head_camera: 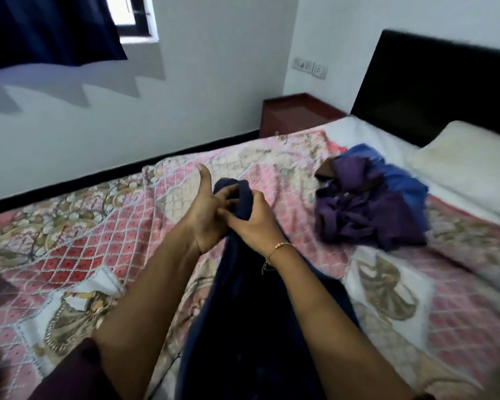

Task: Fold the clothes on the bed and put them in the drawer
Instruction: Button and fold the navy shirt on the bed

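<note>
Head view, garment in hand: the navy garment point(257, 298) hangs bunched from your hands above the bed point(104, 235), its top edge gathered, no fold made.
Left hand point(207, 215): fingers curled into the navy cloth, thumb raised free.
Right hand point(253, 217): closed round the gathered top edge, touching your left.
Remaining pile: purple garment point(355, 215) heaped on a blue garment point(401, 180), crumpled, well apart near the pillow point(471, 163).
Drawer: none confirmed; a nightstand point(298, 114) stands beside the bed.
Progress: judged early; nothing folded, nothing stowed.
</note>
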